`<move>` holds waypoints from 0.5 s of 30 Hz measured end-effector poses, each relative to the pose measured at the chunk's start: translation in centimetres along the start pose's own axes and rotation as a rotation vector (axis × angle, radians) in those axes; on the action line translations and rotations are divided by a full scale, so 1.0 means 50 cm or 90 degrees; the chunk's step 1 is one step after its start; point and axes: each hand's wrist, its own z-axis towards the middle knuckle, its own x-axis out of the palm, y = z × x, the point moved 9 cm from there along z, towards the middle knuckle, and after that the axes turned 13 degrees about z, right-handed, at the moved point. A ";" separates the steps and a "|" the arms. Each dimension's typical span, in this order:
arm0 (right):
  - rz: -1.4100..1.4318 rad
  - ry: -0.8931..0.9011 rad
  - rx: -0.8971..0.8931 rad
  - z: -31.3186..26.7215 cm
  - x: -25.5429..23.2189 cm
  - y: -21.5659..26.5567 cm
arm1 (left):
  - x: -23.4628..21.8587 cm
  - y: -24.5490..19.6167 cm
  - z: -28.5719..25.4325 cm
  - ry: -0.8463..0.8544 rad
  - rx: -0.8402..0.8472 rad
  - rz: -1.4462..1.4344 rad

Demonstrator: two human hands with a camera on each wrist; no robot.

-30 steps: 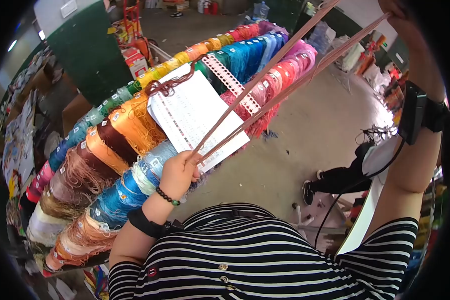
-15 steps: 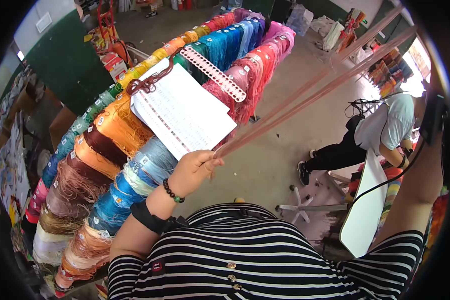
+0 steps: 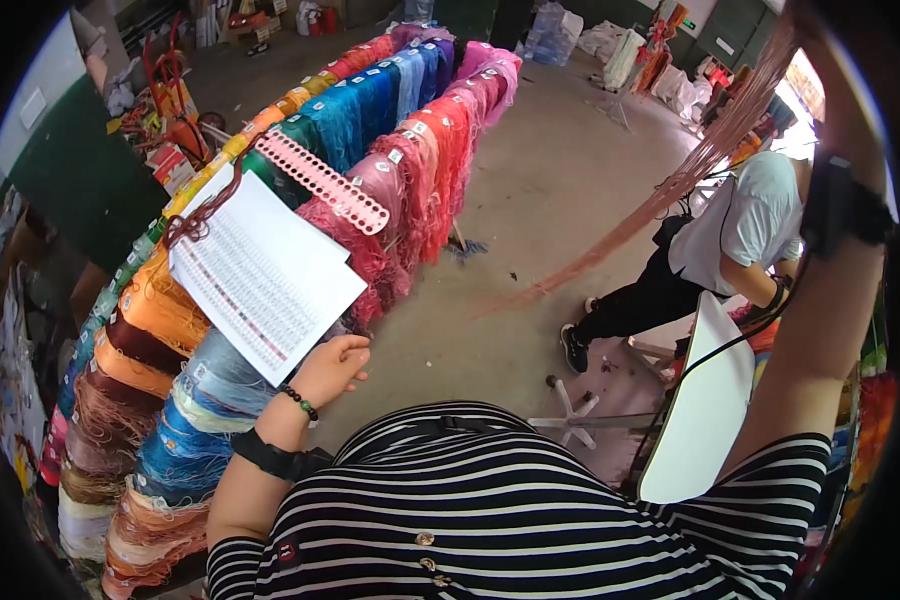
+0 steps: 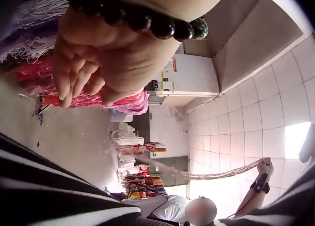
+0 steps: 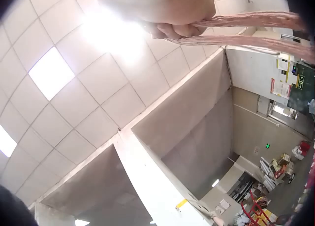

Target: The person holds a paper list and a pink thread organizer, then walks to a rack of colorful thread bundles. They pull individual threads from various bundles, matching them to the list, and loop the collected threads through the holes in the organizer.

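Note:
A long hank of pinkish-brown thread (image 3: 660,200) swings through the air, its loose end over the floor. My raised right hand (image 5: 167,9) grips the hank's upper end in the right wrist view; the left wrist view also shows that hand (image 4: 265,168) up high. Near the corner of the printed sheets (image 3: 260,270), my left hand (image 3: 332,368) holds nothing, its fingers loosely bent. Dark red thread (image 3: 192,222) lies on the sheets' left edge, and a pink strip with holes (image 3: 320,180) rests across the hanging skeins.
Racks of coloured skeins (image 3: 430,150) fill the left. A person in a light shirt (image 3: 760,215) bends at the right, beside a white board (image 3: 705,400) and a chair base (image 3: 575,415). More bundles lie at the back right.
My left hand has let go of the thread, whose lower end has swung away to the right. The view has turned, so the racks sit further left.

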 end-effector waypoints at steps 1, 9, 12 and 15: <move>-0.031 0.023 0.009 -0.048 0.019 -0.041 | 0.002 -0.011 0.007 -0.002 0.005 0.011; 0.180 0.179 0.327 -0.255 0.093 -0.342 | -0.032 -0.269 0.041 -0.127 0.311 -0.165; 0.249 0.273 0.333 -0.233 0.121 -0.333 | 0.030 -0.397 0.063 -0.073 0.377 -0.129; 0.252 0.339 0.233 -0.170 0.108 -0.291 | 0.108 -0.509 0.076 -0.007 0.462 -0.011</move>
